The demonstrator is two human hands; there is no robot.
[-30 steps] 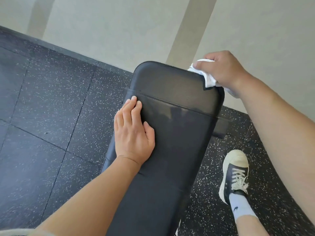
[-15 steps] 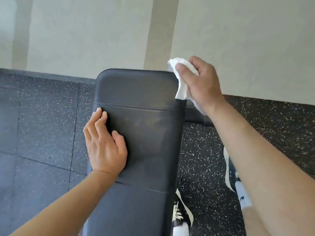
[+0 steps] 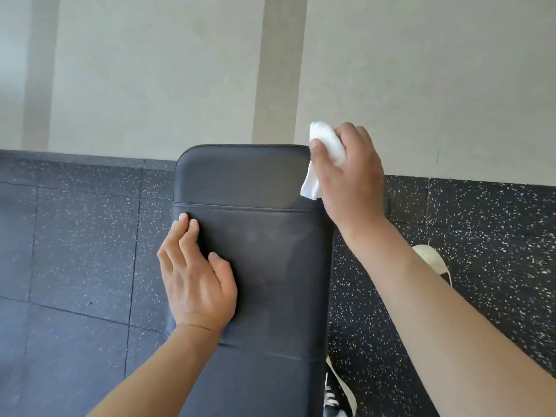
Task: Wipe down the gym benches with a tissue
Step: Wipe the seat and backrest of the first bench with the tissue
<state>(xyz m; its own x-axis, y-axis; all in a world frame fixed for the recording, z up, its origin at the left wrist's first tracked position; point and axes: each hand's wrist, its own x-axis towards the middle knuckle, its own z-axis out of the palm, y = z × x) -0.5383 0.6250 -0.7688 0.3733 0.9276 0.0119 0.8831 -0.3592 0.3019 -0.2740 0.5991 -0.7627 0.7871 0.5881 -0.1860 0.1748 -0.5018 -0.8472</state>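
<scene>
A: What is seen of the surface?

B: A black padded bench (image 3: 264,266) is seen running from the near edge toward the far wall. A stitched seam is drawn across it, so that a shorter far panel with rounded corners is set off from the longer near panel. A second, fainter seam is found nearer the viewer. Dull smears are noticed on the padding just past the middle.

A: And the hands?

B: The left hand (image 3: 195,281) is laid flat on the left edge of the bench, fingers straight and pointed toward the far seam, thumb spread to the right; nothing is held by it. The right hand (image 3: 349,179) is curled round a white tissue (image 3: 325,152) at the far right corner of the bench. The tissue is bunched in the fingers, and a loose flap is left hanging over the right edge of the padding. Whether the tissue is pressed against the corner cannot be told.

A: What is made out of the room?

B: A dark rubber floor (image 3: 75,251), flecked with white and divided into square tiles, is spread on both sides of the bench. A pale plaster wall (image 3: 165,70) is met at the far side, crossed by vertical bands of a slightly darker tone, with a dark skirting strip along its foot. A shoe (image 3: 433,260) with a cream toe is seen on the floor to the right, partly hidden by the right forearm, and a second laced shoe (image 3: 338,398) is glimpsed at the near edge beside the bench.
</scene>
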